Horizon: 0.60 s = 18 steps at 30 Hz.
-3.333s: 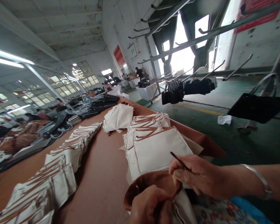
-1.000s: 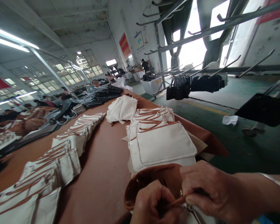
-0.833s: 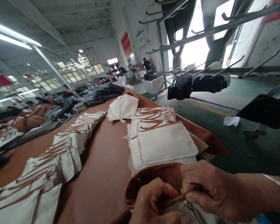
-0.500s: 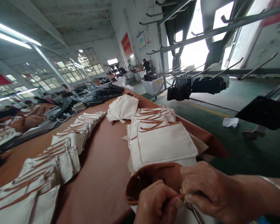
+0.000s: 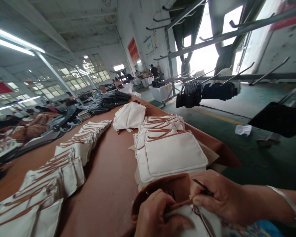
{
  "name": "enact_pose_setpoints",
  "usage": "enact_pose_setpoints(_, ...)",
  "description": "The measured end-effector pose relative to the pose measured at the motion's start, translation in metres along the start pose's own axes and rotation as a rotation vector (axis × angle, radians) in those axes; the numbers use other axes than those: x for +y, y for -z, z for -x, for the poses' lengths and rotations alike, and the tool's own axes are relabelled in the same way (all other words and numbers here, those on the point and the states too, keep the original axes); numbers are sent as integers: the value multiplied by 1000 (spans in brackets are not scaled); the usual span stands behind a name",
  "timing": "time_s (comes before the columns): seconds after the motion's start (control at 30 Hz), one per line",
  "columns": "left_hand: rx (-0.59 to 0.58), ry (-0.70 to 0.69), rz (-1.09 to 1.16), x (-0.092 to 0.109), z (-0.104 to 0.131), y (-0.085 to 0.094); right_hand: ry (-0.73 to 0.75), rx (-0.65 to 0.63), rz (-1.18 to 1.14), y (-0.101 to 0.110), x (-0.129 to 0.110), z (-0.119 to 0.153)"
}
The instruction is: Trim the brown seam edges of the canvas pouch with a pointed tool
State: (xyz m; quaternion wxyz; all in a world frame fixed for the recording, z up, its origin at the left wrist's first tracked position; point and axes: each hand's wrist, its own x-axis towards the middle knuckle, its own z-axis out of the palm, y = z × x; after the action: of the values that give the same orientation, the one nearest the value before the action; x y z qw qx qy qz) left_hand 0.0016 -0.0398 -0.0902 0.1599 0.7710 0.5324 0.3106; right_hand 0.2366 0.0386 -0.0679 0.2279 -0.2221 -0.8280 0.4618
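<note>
Cream canvas pouch [image 5: 187, 222] – tan-trimmed, brown flap; left hand [image 5: 155, 215] grip clamped on it; right hand [image 5: 217, 197] pinches a thin dark tool [image 5: 202, 186]

No words or numbers can be read. The red banner [image 5: 133, 50] and the small posters [image 5: 148, 44] on the far wall have writing, but it is too tiny and blurry.

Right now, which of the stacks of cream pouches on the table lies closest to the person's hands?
The stack of cream pouches straight ahead of the right hand, its near edge almost meeting the brown piece. The row to the left and the fanned pile lie farther off.
</note>
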Motion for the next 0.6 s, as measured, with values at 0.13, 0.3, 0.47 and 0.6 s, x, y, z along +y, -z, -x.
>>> enact_pose_setpoints(0.13,-126,242,282,6,0,9,-95,-4,-128,-1,-2,0)
enact_pose_setpoints(0.3,-183,300,363,22,-8,23,-116,-14,-124,-2,1,-2)
enact_pose_setpoints(0.47,-94,57,244,22,-12,7,136,24,119,-7,1,-2)
enact_pose_setpoints(0.6,-14,-157,71,13,-6,-5,123,-69,-16,3,3,-7)
